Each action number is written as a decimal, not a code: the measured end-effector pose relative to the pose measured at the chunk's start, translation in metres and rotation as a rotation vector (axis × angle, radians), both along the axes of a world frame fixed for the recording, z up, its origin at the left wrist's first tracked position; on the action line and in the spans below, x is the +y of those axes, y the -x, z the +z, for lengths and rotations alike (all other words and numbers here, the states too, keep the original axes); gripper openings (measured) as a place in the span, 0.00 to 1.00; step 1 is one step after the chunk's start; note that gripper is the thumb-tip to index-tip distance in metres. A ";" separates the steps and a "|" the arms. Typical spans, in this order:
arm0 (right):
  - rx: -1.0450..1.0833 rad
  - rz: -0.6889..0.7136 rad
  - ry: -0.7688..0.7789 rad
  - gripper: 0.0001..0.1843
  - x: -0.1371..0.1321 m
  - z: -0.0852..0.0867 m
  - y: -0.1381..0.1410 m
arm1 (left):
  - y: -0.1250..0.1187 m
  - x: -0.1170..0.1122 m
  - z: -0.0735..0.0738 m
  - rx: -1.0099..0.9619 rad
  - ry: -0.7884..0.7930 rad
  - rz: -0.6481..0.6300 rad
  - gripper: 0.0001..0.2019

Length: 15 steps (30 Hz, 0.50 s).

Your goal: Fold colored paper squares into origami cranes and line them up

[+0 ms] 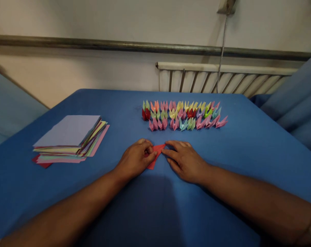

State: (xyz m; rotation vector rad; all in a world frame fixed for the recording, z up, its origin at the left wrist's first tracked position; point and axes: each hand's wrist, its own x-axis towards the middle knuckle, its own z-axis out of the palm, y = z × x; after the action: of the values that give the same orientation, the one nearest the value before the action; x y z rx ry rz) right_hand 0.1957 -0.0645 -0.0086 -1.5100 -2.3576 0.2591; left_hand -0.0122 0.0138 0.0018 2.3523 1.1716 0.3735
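Observation:
A small red folded paper lies on the blue table between my hands. My left hand rests on its left side, fingers curled and pressing down on it. My right hand touches its right tip, fingers pressed together on the fold. Behind them stand rows of several small folded paper pieces in pink, yellow, green, blue and red.
A stack of coloured square paper sheets lies at the left of the table. Beyond the table's far edge are a white radiator, a metal rail on the wall and a hanging cord. Blue fabric sits at right.

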 end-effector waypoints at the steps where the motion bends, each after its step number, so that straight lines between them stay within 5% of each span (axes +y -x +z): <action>1: -0.004 0.004 -0.005 0.21 0.000 -0.001 0.000 | 0.000 0.000 0.000 -0.005 0.000 -0.003 0.09; 15: -0.050 -0.087 0.033 0.25 0.000 0.002 0.002 | 0.001 -0.002 0.003 -0.004 0.010 -0.002 0.07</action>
State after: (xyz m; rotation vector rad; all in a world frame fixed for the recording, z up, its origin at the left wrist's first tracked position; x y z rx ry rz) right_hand 0.1941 -0.0646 -0.0064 -1.6483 -2.3292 0.2435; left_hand -0.0131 0.0118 0.0051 2.3429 1.1663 0.3705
